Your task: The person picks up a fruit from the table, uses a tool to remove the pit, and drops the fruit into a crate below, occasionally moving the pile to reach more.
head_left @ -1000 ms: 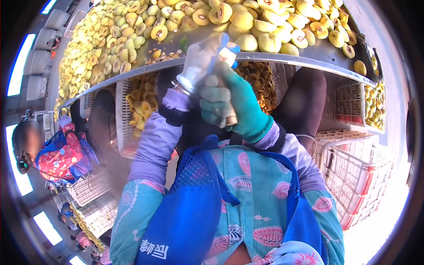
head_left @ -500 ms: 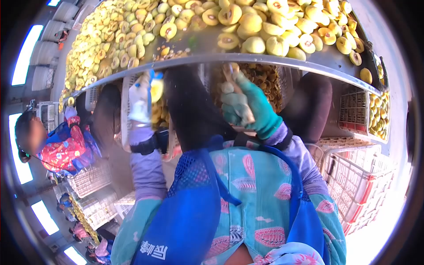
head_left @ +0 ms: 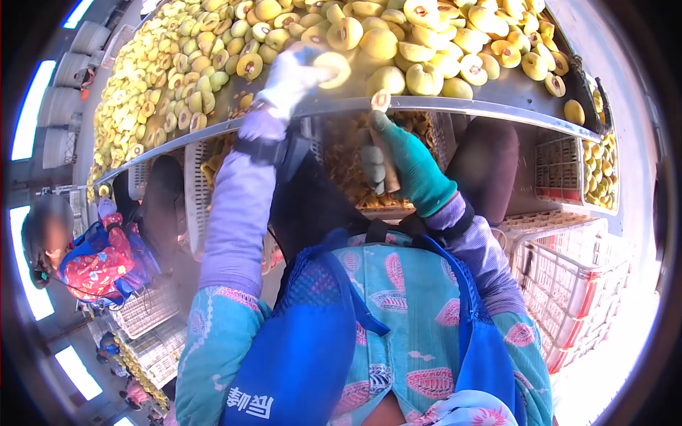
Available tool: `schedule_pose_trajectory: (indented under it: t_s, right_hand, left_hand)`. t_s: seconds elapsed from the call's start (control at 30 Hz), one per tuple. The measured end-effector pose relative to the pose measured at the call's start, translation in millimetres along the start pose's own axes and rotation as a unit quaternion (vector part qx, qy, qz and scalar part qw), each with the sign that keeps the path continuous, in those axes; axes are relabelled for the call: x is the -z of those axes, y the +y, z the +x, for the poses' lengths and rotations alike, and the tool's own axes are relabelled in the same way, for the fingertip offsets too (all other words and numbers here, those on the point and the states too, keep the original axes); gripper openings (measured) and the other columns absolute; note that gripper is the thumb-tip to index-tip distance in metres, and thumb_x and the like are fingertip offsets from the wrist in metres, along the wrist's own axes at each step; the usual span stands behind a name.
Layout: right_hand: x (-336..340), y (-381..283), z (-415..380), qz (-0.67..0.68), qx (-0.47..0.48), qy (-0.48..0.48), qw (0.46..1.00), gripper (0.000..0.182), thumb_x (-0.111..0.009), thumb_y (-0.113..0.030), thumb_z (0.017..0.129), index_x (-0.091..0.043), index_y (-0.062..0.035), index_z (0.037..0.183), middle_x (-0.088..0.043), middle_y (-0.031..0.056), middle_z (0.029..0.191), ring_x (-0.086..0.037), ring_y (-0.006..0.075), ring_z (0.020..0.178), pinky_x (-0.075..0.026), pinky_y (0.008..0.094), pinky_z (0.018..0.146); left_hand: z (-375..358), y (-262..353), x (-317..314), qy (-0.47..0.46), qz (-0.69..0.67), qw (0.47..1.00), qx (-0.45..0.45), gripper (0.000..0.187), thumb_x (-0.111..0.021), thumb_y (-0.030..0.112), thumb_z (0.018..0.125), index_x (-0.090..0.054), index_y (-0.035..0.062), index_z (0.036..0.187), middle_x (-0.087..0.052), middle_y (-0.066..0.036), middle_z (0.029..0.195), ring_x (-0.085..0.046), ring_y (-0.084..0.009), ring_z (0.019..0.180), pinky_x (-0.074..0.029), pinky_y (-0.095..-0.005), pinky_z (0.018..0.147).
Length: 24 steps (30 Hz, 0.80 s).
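Note:
My left hand (head_left: 290,82), in a white glove with blue at the fingertips, is blurred above the near part of the metal table (head_left: 312,106). Its fingers hold a yellow peach half (head_left: 332,69). Below the table's rim, my right hand (head_left: 412,167) in a green glove is closed around the wooden handle of a pitting tool (head_left: 388,160). At the tool's upper end sits a small pale piece with a reddish-brown centre (head_left: 381,100), beside the rim. Whole and halved peaches (head_left: 426,77) lie heaped on the table beyond both hands.
Under the table, a crate (head_left: 369,202) of brown pits and scraps stands between my knees. White stacked crates (head_left: 568,284) are at the right, near a crate of peaches (head_left: 597,174). Another person (head_left: 99,259) in a red patterned top sits at the left.
My left hand has risen from beside my knee to above the table, carrying the peach half. My right hand stays below the rim, and its tool now points more upright.

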State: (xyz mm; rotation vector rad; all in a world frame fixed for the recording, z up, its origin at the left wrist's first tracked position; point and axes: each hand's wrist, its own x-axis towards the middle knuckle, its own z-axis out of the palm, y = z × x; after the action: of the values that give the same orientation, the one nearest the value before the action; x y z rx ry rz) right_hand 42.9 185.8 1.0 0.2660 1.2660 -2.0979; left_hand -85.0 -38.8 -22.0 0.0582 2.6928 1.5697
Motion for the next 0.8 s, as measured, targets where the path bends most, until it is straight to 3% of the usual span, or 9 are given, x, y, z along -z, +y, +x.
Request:
schedule_pose_trajectory:
  t_s: [0.07,0.13,0.2,0.27,0.33,0.47,0.67,0.73,0.8]
  right_hand:
    - [-3,7,0,-0.002,0.005,-0.006,1.0,0.044,-0.052,-0.053,0.096,-0.057,-0.01,0.091,-0.053,-0.0013,0.065,-0.049,0.0113,0.048,-0.041,0.0258,0.043]
    - [-22,2,-4,-0.059,0.053,0.024,0.997,0.036,-0.052,-0.042,0.099,-0.059,-0.0067,0.092,-0.052,0.0026,0.065,-0.05,0.0121,0.055,-0.041,0.0271,0.048]
    - [-29,8,3,-0.142,0.155,0.034,0.977,0.032,-0.052,-0.034,0.101,-0.059,-0.0041,0.092,-0.053,0.0064,0.065,-0.052,0.0135,0.058,-0.041,0.0295,0.051]
    - [-32,14,11,-0.232,0.253,0.067,0.937,0.03,-0.053,-0.029,0.101,-0.059,-0.0005,0.092,-0.056,0.0119,0.068,-0.053,0.0171,0.061,-0.043,0.0349,0.057]
    - [-35,10,9,-0.256,0.249,0.07,0.931,0.032,-0.054,-0.03,0.101,-0.06,0.0001,0.091,-0.057,0.0131,0.07,-0.054,0.0185,0.062,-0.044,0.0366,0.059]
    - [-34,22,14,-0.288,0.252,0.063,0.922,0.033,-0.054,-0.031,0.101,-0.06,0.0003,0.093,-0.058,0.0123,0.07,-0.055,0.0181,0.063,-0.044,0.0358,0.058]
    - [-38,26,7,-0.218,0.213,0.015,0.952,0.035,-0.052,-0.035,0.101,-0.059,-0.0009,0.099,-0.055,0.0063,0.067,-0.053,0.012,0.056,-0.042,0.0291,0.049]
    - [-47,19,3,-0.117,0.106,0.014,0.987,0.036,-0.05,-0.037,0.102,-0.058,-0.0018,0.099,-0.054,0.0041,0.065,-0.05,0.0105,0.049,-0.04,0.0272,0.044]
    - [-52,27,8,-0.086,0.101,0.016,0.991,0.039,-0.047,-0.041,0.102,-0.058,-0.0032,0.097,-0.053,0.003,0.064,-0.048,0.0107,0.044,-0.038,0.0273,0.04]
  left_hand:
    - [-40,38,11,0.026,-0.244,0.966,0.084,0.033,-0.071,0.01,0.082,-0.068,-0.0005,0.114,-0.071,-0.002,0.096,-0.064,-0.007,0.079,-0.047,-0.019,0.064]
    - [-63,29,10,0.029,-0.276,0.96,0.041,0.029,-0.066,0.017,0.088,-0.068,-0.0013,0.11,-0.071,-0.009,0.102,-0.066,-0.0164,0.092,-0.053,-0.0288,0.085]
    - [-79,21,1,0.013,-0.088,0.984,-0.157,0.034,-0.06,0.024,0.093,-0.067,-0.0049,0.109,-0.07,-0.013,0.104,-0.066,-0.0188,0.093,-0.053,-0.0299,0.086]
    - [-93,41,-13,-0.002,-0.306,0.952,-0.019,0.039,-0.053,0.03,0.098,-0.067,-0.0056,0.106,-0.069,-0.015,0.108,-0.066,-0.0213,0.095,-0.053,-0.0314,0.086]
    - [-98,45,-22,-0.038,-0.552,0.826,0.107,0.041,-0.05,0.032,0.099,-0.067,-0.0055,0.105,-0.068,-0.015,0.11,-0.066,-0.0217,0.095,-0.053,-0.0314,0.086]
    - [-98,34,-24,-0.014,-0.362,0.932,0.004,0.046,-0.045,0.034,0.101,-0.059,-0.0067,0.116,-0.069,-0.018,0.1,-0.068,-0.0236,0.089,-0.055,-0.0324,0.081]
    - [-102,35,-34,0.042,-0.392,0.919,0.006,0.055,-0.044,0.041,0.102,-0.055,-0.008,0.123,-0.067,-0.021,0.105,-0.067,-0.0229,0.09,-0.055,-0.0305,0.081]
    - [-102,39,-37,0.055,-0.432,0.9,-0.003,0.043,-0.047,0.032,0.101,-0.057,-0.0066,0.117,-0.068,-0.02,0.099,-0.067,-0.0242,0.084,-0.056,-0.0333,0.076]
    - [-103,38,-42,0.067,-0.452,0.889,-0.011,0.037,-0.05,0.027,0.1,-0.057,-0.006,0.115,-0.068,-0.019,0.097,-0.067,-0.0252,0.08,-0.056,-0.0352,0.073]
